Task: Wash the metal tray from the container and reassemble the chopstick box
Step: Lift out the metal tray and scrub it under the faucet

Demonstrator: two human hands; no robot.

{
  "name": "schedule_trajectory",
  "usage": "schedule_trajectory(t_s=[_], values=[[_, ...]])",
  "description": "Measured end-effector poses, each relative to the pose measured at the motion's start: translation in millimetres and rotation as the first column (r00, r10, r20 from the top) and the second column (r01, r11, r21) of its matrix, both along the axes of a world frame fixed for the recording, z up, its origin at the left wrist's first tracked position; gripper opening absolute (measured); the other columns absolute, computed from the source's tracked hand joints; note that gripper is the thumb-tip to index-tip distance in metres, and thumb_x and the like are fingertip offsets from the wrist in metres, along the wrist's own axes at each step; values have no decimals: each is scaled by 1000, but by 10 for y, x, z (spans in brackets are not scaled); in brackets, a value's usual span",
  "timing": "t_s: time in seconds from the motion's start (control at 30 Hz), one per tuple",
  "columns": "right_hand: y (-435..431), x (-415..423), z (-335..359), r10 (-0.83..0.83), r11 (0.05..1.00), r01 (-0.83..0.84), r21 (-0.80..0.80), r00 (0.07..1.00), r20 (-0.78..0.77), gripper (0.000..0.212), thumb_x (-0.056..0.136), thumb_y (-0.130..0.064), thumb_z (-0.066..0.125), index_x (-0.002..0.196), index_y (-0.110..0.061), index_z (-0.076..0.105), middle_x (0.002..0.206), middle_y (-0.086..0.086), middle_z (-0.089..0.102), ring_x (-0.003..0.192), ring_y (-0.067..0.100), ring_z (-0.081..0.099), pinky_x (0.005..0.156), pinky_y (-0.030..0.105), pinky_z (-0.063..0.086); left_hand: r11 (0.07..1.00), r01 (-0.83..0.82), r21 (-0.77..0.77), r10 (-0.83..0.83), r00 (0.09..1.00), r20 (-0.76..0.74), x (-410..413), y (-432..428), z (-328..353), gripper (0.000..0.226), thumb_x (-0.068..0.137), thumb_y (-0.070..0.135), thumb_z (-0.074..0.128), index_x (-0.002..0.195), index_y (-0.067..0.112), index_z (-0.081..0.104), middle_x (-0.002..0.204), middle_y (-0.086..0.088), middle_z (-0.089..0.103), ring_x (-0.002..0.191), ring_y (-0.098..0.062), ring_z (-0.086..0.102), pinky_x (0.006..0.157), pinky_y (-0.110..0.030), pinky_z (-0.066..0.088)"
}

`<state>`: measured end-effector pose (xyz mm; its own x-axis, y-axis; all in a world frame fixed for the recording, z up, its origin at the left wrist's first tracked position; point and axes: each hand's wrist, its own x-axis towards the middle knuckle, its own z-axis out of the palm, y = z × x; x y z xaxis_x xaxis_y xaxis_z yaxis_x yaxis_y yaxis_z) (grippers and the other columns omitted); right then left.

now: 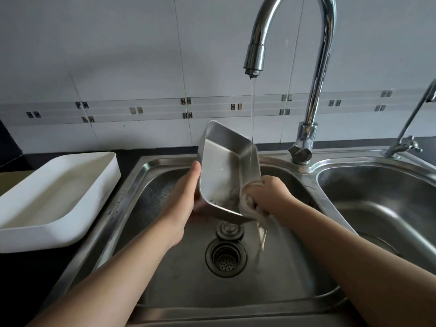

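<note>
Left hand (186,192) grips rectangular stainless-steel tray (224,166) by its left rim, tilted over steel sink (165,256). Right hand (266,194) clutches beige cloth (247,206) against tray's lower corner, under chrome tap (254,55) stream. Step: scrubbing. Next, probably: rinse, drain, carry to white plastic container (35,234) on tabletop. No legible writing.

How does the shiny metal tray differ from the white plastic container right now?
The shiny rectangular metal tray stands tilted under the running tap; the white rectangular plastic container lies flat on the counter. The left hand grips the tray, the right hand rubs it with a cloth; nothing touches the container. Both are shallow, round-cornered.
</note>
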<state>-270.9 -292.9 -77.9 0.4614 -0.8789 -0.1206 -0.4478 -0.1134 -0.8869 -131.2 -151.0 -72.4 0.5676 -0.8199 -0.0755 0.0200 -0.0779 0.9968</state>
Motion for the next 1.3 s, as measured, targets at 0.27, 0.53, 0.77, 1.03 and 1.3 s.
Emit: schedule_trajectory(t_s=[0.27,0.53,0.77,1.03,1.3], values=[[100,23,86,-133,991,134,6,974,183,28,89,-5,51,65,-10,64,52,4,58,31,10,49,33,17,36,993,103,-52,-107,989,-101,-94,-30,-76,86,56,71,81,126,26,61,115,-6,73,105,-30,72,91,-59,57],[179,57,129,69,998,-68,14,991,-115,41,83,-49,62,78,-10,73,57,5,53,39,19,45,39,20,31,991,-87,-103,70,986,-153,-13,-49,-30,28,82,26,68,103,9,65,89,-24,66,61,-32,67,66,-49,62],[47,0,183,-140,978,181,-104,939,315,12,83,-20,63,73,-14,59,58,-2,56,51,13,52,48,26,43,997,-72,-21,68,988,-142,-16,-66,-25,52,81,29,69,120,-2,53,80,-19,55,53,-27,62,69,-60,61],[411,177,16,414,700,-510,-501,860,-297,19,90,-32,56,78,-19,64,88,-2,63,88,23,59,89,42,47,997,-74,29,76,993,-93,-23,-45,-21,39,94,29,63,119,1,52,80,-18,56,57,-30,63,72,-63,61],[68,116,-64,376,690,-545,-476,832,-408,21,86,-29,58,98,-31,75,100,-11,68,102,16,62,96,42,46,994,-94,61,98,993,-65,9,-39,1,53,82,40,66,123,8,53,100,-29,57,65,-34,66,66,-63,61]])
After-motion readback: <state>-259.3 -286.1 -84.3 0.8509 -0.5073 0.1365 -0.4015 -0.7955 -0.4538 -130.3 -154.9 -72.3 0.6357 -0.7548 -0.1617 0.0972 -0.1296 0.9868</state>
